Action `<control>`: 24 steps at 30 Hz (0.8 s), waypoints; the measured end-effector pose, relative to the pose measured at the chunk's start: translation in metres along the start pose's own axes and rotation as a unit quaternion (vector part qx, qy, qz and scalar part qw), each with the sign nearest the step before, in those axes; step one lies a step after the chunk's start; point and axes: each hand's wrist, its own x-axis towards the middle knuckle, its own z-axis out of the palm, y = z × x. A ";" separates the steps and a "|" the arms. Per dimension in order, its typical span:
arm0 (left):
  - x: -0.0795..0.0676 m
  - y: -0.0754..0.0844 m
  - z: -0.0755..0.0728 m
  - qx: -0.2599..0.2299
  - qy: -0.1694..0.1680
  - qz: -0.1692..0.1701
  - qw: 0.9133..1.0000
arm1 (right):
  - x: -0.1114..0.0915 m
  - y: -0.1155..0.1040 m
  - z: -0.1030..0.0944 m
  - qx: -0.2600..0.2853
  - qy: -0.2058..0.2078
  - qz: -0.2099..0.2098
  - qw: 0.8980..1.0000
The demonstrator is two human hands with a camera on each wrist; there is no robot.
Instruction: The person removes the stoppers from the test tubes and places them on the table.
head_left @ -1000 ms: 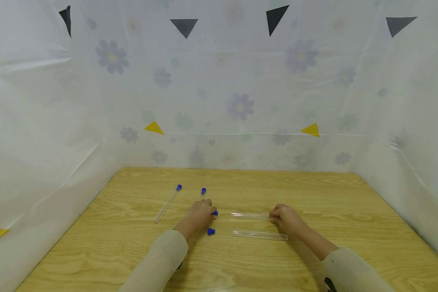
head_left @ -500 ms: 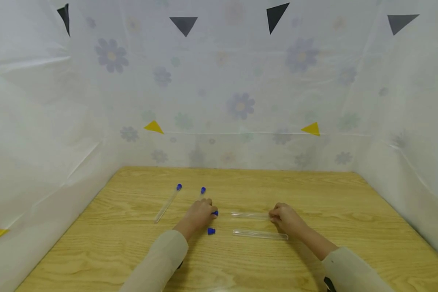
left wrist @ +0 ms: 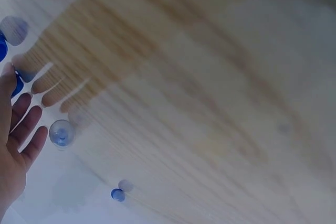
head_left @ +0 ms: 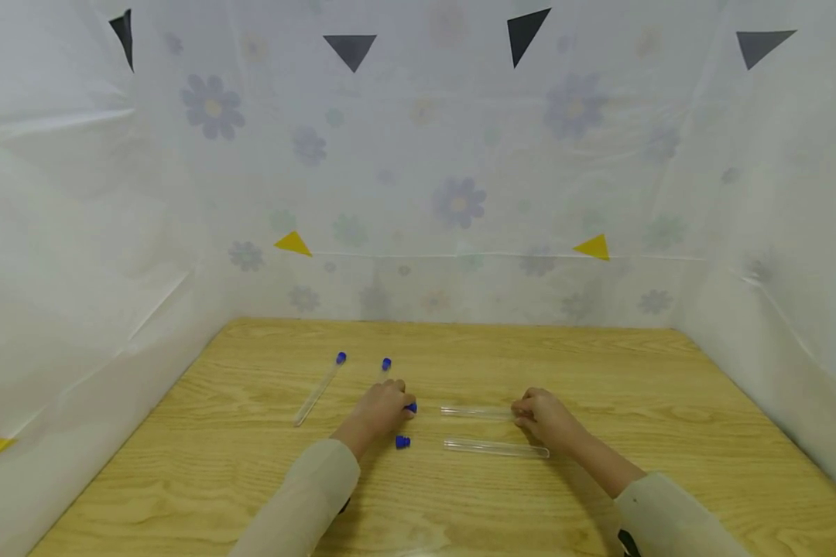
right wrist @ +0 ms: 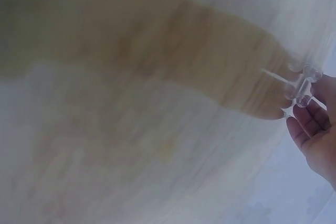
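Observation:
My left hand (head_left: 379,408) pinches a blue stopper (head_left: 410,407) between thumb and fingers, low over the wooden table. In the left wrist view, that stopper (left wrist: 18,85) shows partly behind the fingertips. Opposite it, my right hand (head_left: 549,419) grips the far-right end of a clear test tube (head_left: 475,411), whose open end faces the stopper across a small gap. The right wrist view shows the rounded tube end (right wrist: 303,100) at the fingertips. Nearer me lie a second uncapped test tube (head_left: 496,448) and, to its left, a loose blue stopper (head_left: 402,442).
To the left lies a test tube (head_left: 318,393) with a blue stopper in it. Beside it is another blue-capped tube (head_left: 386,364), mostly covered by my left hand. White flower-patterned sheeting (head_left: 418,178) walls the wooden table (head_left: 460,510) at the back and sides.

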 end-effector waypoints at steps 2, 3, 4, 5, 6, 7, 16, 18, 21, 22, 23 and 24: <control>0.000 0.000 0.001 -0.004 0.002 -0.001 1.000 | 0.000 0.000 0.000 0.000 -0.002 0.002 1.000; 0.000 0.000 0.001 -0.006 0.003 -0.002 1.000 | 0.000 0.000 0.000 0.000 -0.002 0.003 1.000; 0.001 0.000 0.001 -0.008 0.004 -0.003 1.000 | 0.000 0.000 0.000 0.001 -0.003 0.004 1.000; 0.001 -0.001 0.002 -0.011 0.005 -0.005 1.000 | 0.000 0.000 0.000 0.002 -0.003 0.005 1.000; 0.001 -0.001 0.002 -0.015 0.005 -0.006 1.000 | 0.001 0.000 0.000 0.002 -0.004 0.005 1.000; 0.001 -0.001 0.002 -0.019 0.005 -0.007 1.000 | 0.001 0.000 0.000 0.002 -0.004 0.006 1.000; 0.000 -0.003 0.003 -0.048 0.002 -0.010 0.999 | 0.001 -0.003 -0.001 0.004 -0.007 0.014 1.000; -0.001 -0.005 0.004 -0.059 0.005 -0.010 0.998 | 0.001 -0.005 -0.002 0.004 -0.008 0.015 1.000; -0.002 -0.007 0.004 -0.071 0.019 -0.009 0.997 | 0.000 -0.006 -0.004 0.005 -0.008 0.016 1.000; -0.002 -0.009 0.004 -0.073 0.025 -0.008 0.997 | 0.001 -0.006 -0.004 0.005 -0.008 0.015 1.000; -0.002 -0.010 0.005 -0.072 0.033 -0.007 0.997 | 0.001 -0.007 -0.004 0.005 -0.008 0.016 1.000; -0.003 -0.011 0.005 -0.069 0.039 -0.005 0.997 | 0.001 -0.007 -0.005 0.005 -0.009 0.017 1.000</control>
